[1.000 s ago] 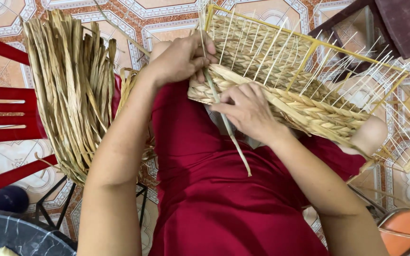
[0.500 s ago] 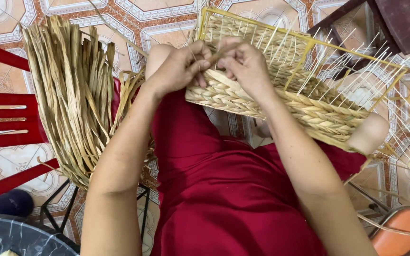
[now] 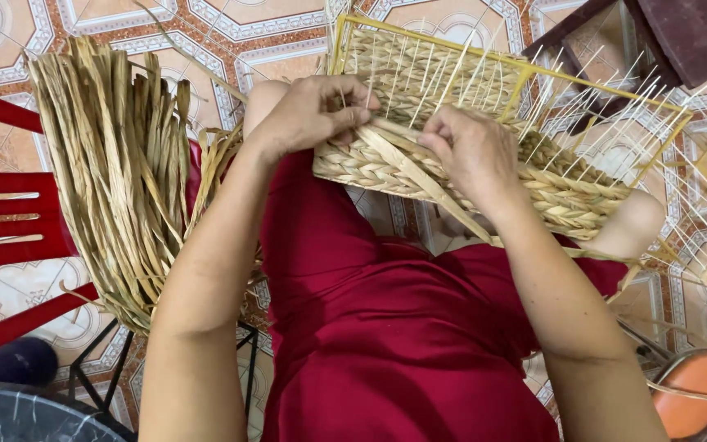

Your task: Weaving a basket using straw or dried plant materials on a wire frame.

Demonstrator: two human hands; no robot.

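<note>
1. While the half-woven basket (image 3: 484, 155) lies on the person's lap, over the red clothes (image 3: 386, 327), its long side runs from about 10 o'clock to 4 o'clock in the head view. Its open yellow frame (image 3: 525, 74) faces up and away from the person.
2. A flat dry strand (image 3: 419, 176) crosses the braided wall. It slants from 10 o'clock down to 4 o'clock, and its loose end points toward the person's right knee.
3. The left hand (image 3: 308, 115) is curled tight on the near corner of the basket rim, so its grip is closed on the basket.
4. The right hand (image 3: 472, 151) pinches the strand against the weave, so its grip is closed on the strand.
5. To do this step well, I think the strand should stay flat and snug, go between the thin white ribs (image 3: 583, 123), and press down on the row below. The left hand should keep the basket from tipping.
6. A big bundle of dry strands (image 3: 116, 172) hangs at 9 o'clock, over a red chair (image 3: 10, 205).
7. Patterned floor tiles (image 3: 239, 33) show at 12 o'clock.
</note>
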